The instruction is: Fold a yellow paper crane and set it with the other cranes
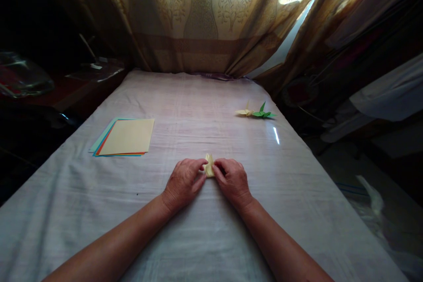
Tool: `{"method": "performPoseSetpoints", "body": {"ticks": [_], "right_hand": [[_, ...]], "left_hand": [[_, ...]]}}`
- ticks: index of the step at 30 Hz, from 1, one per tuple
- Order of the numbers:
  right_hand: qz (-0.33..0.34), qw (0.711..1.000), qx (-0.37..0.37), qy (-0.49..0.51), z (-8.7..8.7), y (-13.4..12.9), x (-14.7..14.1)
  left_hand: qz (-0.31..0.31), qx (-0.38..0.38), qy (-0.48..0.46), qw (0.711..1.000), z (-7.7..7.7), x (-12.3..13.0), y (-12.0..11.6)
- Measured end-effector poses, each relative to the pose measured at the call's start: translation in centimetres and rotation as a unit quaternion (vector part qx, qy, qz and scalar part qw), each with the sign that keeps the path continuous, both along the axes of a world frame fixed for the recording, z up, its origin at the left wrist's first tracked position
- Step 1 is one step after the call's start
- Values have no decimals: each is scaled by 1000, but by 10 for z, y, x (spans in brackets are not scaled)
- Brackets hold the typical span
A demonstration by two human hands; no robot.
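Note:
A small piece of folded pale yellow paper (209, 168) stands between my two hands near the middle of the cloth-covered table. My left hand (185, 181) pinches its left side with the thumb and fingertips. From the other side, my right hand (233, 181) grips the right edge with thumb and curled fingers. The paper has a pointed upper part and a wider base; its finer folds are too small to make out.
A stack of coloured square paper sheets (128, 137), pale yellow on top, lies at the left. Toward the back right sit a cream paper crane (245, 113) and a green paper crane (263, 113). The table's cloth (185, 246) is slightly wrinkled. Behind it hangs a curtain (201, 22).

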State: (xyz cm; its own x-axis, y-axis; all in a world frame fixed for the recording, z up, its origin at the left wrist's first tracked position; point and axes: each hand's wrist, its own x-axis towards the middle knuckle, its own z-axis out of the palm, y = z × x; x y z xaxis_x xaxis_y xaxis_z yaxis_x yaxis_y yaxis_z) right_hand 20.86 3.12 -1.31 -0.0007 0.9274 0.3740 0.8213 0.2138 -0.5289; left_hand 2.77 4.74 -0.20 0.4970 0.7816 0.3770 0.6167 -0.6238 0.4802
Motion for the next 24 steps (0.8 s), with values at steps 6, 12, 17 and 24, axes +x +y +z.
{"method": "performPoseSetpoints", "body": {"ticks": [6,12,17,24], "right_hand": [[0,999,13,-30,-2,2,-2],[12,1000,6,-28,-2,3,-2],[22,999,-8,-37,-1,2,-1],[41,999,1,-19,-2,0,1]], "left_hand": [[-55,99,125,986,2,-7,-15],[-67,82,179,978,-3,-13,-23],[-74,75,173,979,-7,-12,-23],[-90,62,154,982,-7,-11,-21]]}}
